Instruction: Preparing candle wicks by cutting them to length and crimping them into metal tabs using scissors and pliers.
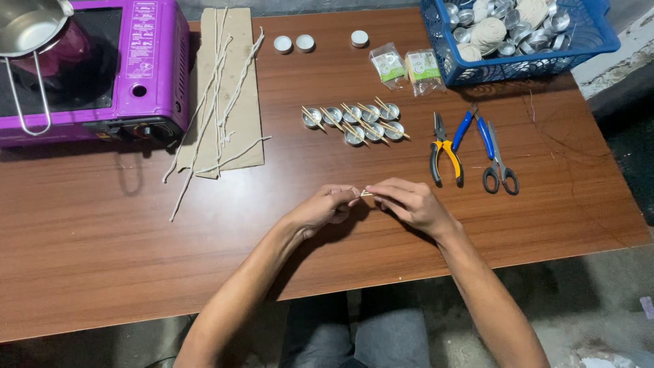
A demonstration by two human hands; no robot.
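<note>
My left hand (pixel 325 206) and my right hand (pixel 409 202) meet over the middle of the brown table (pixel 102 238). Between their fingertips they pinch a small pale stick (pixel 366 194), a thin wooden piece; its details are too small to tell. Just beyond the hands lie several small round metal cups (pixel 354 123) with thin wooden sticks laid across them.
Yellow-handled pliers (pixel 444 150), blue-handled pliers (pixel 473 129) and scissors (pixel 499 167) lie to the right. Waxed white strings (pixel 218 95) rest on cardboard (pixel 242 88). A purple stove (pixel 95 68) with a metal pot (pixel 27 24) stands far left. A blue basket (pixel 518 65) holds cups and string balls. Two small bags (pixel 405 66) and three white discs (pixel 303 43) sit behind.
</note>
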